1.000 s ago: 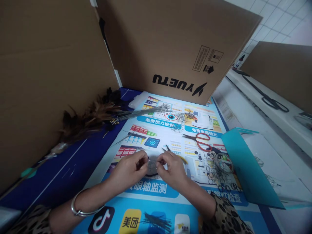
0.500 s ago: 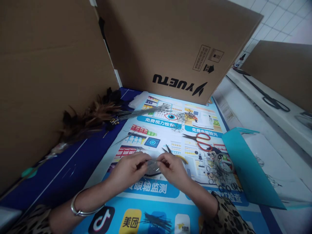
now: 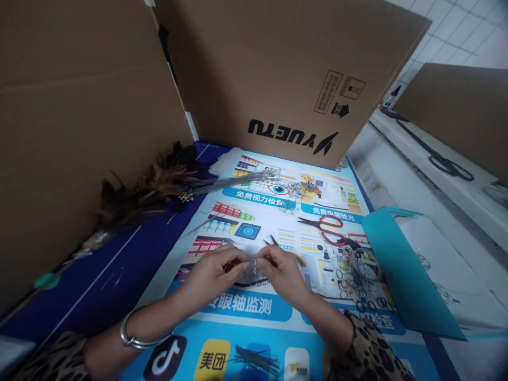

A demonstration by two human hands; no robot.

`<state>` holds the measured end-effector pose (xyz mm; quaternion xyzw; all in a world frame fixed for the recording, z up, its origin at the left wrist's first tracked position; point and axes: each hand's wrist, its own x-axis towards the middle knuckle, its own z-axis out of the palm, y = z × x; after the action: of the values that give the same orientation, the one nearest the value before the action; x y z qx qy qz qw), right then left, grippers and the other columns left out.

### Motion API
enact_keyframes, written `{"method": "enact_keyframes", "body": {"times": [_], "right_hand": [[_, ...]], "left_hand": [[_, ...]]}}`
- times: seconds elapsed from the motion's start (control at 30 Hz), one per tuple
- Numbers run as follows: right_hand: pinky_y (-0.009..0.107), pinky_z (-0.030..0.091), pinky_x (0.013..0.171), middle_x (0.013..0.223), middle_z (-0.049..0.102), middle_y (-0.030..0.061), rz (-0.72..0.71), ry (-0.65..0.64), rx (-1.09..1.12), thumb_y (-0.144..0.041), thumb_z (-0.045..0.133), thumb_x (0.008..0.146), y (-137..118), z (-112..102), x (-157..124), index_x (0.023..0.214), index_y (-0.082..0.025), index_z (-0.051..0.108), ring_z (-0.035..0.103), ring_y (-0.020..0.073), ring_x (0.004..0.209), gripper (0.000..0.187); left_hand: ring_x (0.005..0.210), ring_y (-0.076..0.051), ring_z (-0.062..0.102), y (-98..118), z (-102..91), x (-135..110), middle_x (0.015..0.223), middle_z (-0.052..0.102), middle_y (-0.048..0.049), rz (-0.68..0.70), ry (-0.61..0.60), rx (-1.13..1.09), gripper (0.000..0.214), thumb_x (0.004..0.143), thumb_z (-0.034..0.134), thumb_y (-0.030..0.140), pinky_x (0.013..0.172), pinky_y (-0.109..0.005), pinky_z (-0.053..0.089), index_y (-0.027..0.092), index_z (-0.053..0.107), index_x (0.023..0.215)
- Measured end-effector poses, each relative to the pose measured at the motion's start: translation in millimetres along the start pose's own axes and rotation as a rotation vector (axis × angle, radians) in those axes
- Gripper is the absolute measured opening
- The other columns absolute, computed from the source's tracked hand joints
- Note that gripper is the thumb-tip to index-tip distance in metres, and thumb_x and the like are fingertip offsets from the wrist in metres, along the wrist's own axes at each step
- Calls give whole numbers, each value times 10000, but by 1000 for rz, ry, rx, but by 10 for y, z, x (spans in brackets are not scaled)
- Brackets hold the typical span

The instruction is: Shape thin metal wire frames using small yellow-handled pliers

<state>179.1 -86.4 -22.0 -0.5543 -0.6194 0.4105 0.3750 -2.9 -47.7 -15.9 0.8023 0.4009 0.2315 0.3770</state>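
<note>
My left hand (image 3: 214,272) and my right hand (image 3: 280,272) meet over the printed poster (image 3: 254,309) on the table. Both pinch a small piece of thin metal wire (image 3: 252,267) between their fingertips, fingers closed. A silver bangle (image 3: 137,338) sits on my left wrist. Small pliers (image 3: 278,246) lie just beyond my right hand. Red-handled scissors (image 3: 327,228) rest further right.
Brown feathers (image 3: 146,193) with a bundle of long wires (image 3: 234,182) lie at the left. Metal rings (image 3: 359,275) pile at the right beside a teal folder (image 3: 400,275). Cardboard walls (image 3: 278,69) stand behind and left. Dark wire bits (image 3: 254,360) lie near me.
My two hands have drawn slightly closer together around the wire piece; little else has moved.
</note>
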Motion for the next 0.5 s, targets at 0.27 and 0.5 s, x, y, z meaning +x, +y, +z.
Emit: {"method": "enact_keyframes", "body": {"times": [0.27, 0.5], "right_hand": [[200, 415, 582, 720, 560, -21, 19, -50, 132, -234, 508, 811, 5, 24, -10, 832, -201, 570, 522, 101, 640, 74], [207, 437, 556, 703, 543, -24, 52, -111, 266, -251, 518, 806, 22, 38, -16, 853, -196, 566, 527, 96, 598, 87]], "left_hand": [[651, -125, 496, -72, 51, 2, 727, 521, 14, -43, 35, 21, 85, 778, 480, 199, 584, -220, 381, 191, 547, 830], [669, -125, 518, -62, 50, 2, 739, 556, 14, -39, 41, 45, 101, 791, 458, 185, 597, -215, 386, 195, 546, 841]]}}
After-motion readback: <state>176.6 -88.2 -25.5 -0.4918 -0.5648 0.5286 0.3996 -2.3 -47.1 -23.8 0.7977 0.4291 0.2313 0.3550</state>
